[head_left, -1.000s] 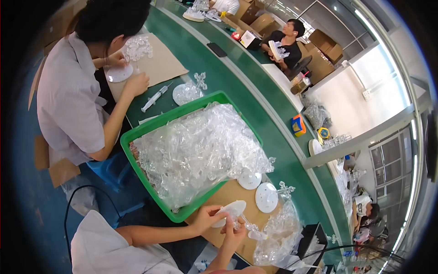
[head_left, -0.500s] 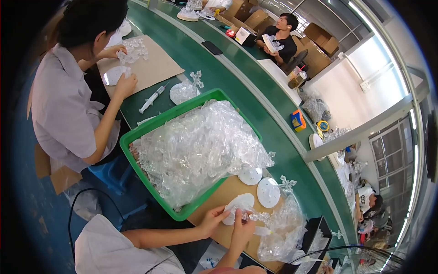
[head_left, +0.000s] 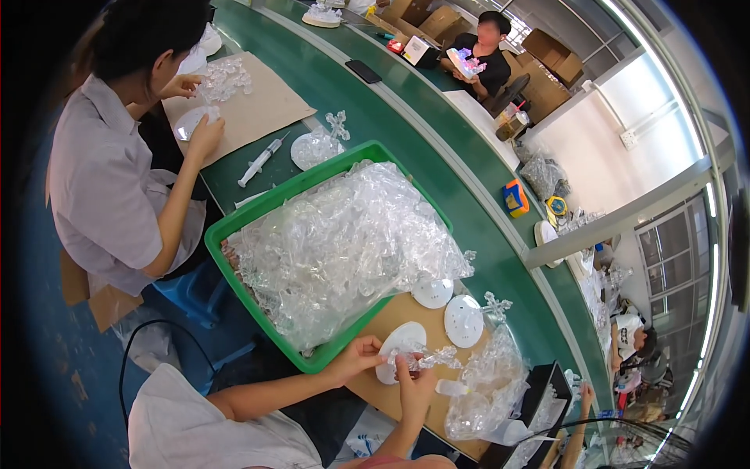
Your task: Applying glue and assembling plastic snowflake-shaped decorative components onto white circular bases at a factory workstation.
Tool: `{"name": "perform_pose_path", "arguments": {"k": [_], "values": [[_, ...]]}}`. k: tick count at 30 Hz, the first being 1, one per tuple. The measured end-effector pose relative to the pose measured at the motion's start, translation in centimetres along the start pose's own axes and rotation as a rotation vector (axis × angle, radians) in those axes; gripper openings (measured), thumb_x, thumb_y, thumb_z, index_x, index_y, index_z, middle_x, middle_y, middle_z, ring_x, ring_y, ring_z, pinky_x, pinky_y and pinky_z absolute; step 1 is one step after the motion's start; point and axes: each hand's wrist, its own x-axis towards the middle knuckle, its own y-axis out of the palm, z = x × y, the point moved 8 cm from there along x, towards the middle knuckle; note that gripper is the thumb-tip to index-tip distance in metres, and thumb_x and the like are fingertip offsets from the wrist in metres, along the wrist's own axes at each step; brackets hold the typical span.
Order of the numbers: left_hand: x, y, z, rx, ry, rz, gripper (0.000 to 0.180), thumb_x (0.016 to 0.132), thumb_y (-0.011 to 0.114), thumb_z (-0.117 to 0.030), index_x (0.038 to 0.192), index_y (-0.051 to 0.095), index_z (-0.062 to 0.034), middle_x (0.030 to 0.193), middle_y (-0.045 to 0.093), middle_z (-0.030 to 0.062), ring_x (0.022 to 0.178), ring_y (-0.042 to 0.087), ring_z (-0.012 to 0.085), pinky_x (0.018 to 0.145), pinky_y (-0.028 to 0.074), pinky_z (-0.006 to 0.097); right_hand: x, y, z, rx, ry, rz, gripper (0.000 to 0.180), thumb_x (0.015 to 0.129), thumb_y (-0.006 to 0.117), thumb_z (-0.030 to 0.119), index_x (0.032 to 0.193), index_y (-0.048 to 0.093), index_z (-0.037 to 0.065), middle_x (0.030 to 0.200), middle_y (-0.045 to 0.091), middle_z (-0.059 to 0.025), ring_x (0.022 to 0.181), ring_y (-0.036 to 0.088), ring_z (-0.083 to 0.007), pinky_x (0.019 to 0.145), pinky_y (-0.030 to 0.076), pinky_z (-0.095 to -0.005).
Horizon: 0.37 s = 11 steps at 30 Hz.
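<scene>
My left hand (head_left: 355, 361) pinches the edge of a round white plastic disc (head_left: 405, 338), which is tilted up over a brown board. Close against the disc's lower right, my right hand (head_left: 415, 388) grips a clear plastic branched piece (head_left: 441, 358). Its inner end overlaps the disc; whether the two are joined is hidden by my fingers. Just beyond lie two more white discs, one with small holes (head_left: 464, 321) and a clear flower-like piece (head_left: 496, 306) beside it, the other (head_left: 432, 293) next to the crate.
A green crate (head_left: 215, 244) heaped with bagged clear parts (head_left: 336, 242) stands to my left. A clear bag (head_left: 486, 383), a small white bottle (head_left: 451, 388) and a black box (head_left: 539, 406) are at right. A co-worker (head_left: 117, 172) works upper left, near a syringe (head_left: 263, 162).
Both my hands have shifted slightly up and left, and the disc stands more upright. A co-worker's arm has come in at the lower right. The far co-worker's piece now glows coloured.
</scene>
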Motion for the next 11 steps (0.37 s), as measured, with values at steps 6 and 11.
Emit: {"name": "perform_pose_path", "arguments": {"k": [6, 11], "values": [[-0.7, 1.0, -0.2, -0.02, -0.091, 0.033, 0.012, 0.088, 0.064, -0.009, 0.097, 0.058, -0.0042, 0.095, 0.064, 0.0028, 0.089, 0.06, 0.0101, 0.082, 0.047, 0.025, -1.0, -0.3, 1.1, -0.009, -0.018, -0.005, 0.036, 0.082, 0.073, 0.021, 0.102, 0.058, -0.004, 0.081, 0.065, -0.0101, 0.068, 0.062, -0.0135, 0.058, 0.049, -0.0257], [-1.1, 2.0, -1.4, 0.096, 0.127, 0.031, 0.016, 0.089, 0.063, -0.011, 0.103, 0.059, -0.0036, 0.099, 0.065, 0.0042, 0.094, 0.061, 0.0113, 0.083, 0.047, 0.026, -1.7, -0.7, 1.2, 0.127, -0.031, -0.097, 0.039, 0.082, 0.073, 0.024, 0.105, 0.058, -0.003, 0.086, 0.066, -0.0148, 0.074, 0.065, -0.017, 0.063, 0.05, -0.0271]]}}
